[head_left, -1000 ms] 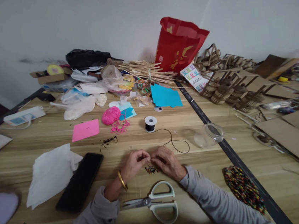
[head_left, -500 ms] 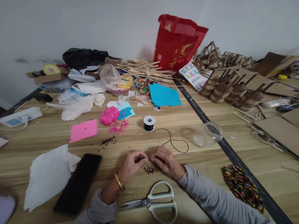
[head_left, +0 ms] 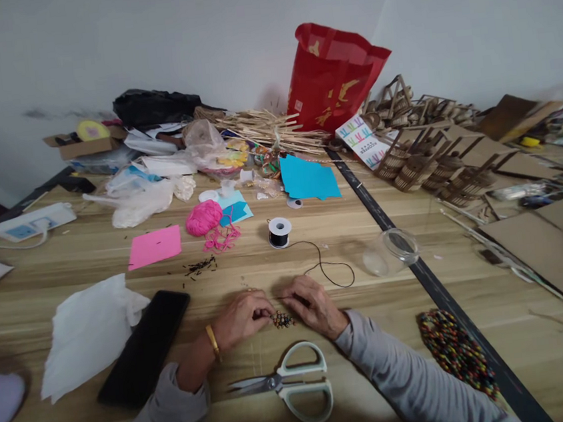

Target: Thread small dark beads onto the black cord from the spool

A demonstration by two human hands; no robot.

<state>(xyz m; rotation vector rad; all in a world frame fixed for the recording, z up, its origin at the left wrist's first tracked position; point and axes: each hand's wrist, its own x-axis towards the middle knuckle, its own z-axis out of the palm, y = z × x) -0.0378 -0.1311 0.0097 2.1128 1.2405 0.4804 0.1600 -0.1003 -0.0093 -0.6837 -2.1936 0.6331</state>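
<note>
A black cord (head_left: 323, 265) runs in a loop from a white spool (head_left: 280, 232) to my right hand (head_left: 312, 307), whose fingers pinch it near its end. A small cluster of dark, mottled beads (head_left: 283, 319) lies on the table between my hands. My left hand (head_left: 245, 317) is at the left edge of these beads, thumb and fingers drawn together. What sits between its fingertips, if anything, is too small to make out. Scissors with pale green handles (head_left: 303, 358) lie just below the beads, blades pointing left.
A black phone (head_left: 145, 349) and white tissue (head_left: 90, 332) lie left. A clear round container (head_left: 400, 247) and a heap of strung colourful beads (head_left: 457, 350) are on the right. Pink yarn (head_left: 204, 217), blue paper (head_left: 309, 177) and small woven baskets (head_left: 408, 167) stand farther back.
My left hand has left the cord's end and moved slightly left and down to the beads. My right hand stays in place with the cord.
</note>
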